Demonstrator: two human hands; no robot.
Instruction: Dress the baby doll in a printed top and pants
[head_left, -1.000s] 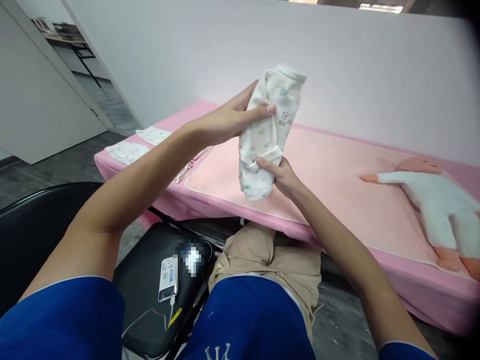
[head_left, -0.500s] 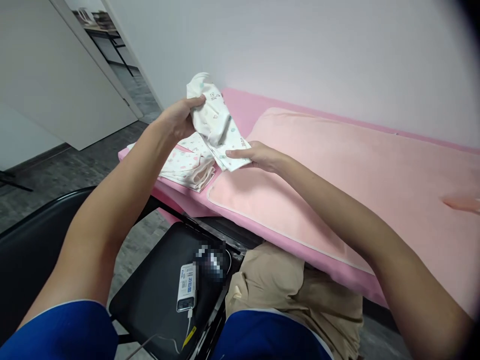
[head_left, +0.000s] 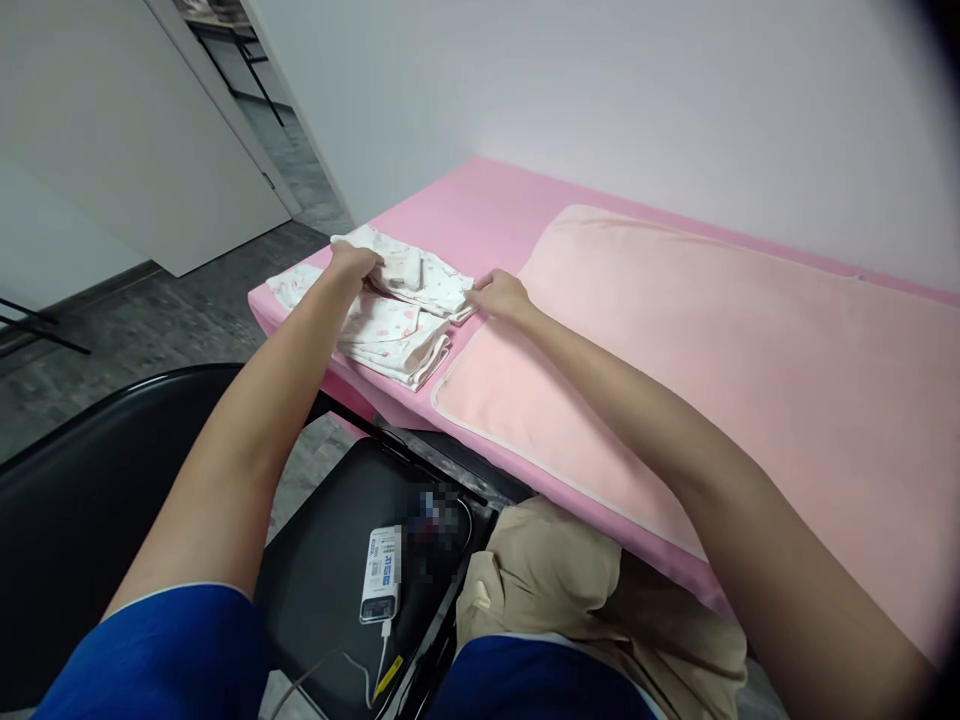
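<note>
A folded white baby garment with a small print lies at the far left part of the pink-covered table. Its left end is held by my left hand, the thumb on top of the cloth and the other fingers partly hidden. At its right end, my right hand pinches the edge between thumb and fingers. Just in front lies a folded stack of white cloth with pink spots, close to the table's near edge. Part of it passes behind my left forearm.
A peach mat with white piping covers much of the table. Below, a black chair seat carries a white power bank with a cable. A black chair back stands at left, a white door beyond.
Both hands have lowered the printed garment from the air onto the table, behind the spotted stack. It now lies flat. Another hand at the right edge has left the view.
</note>
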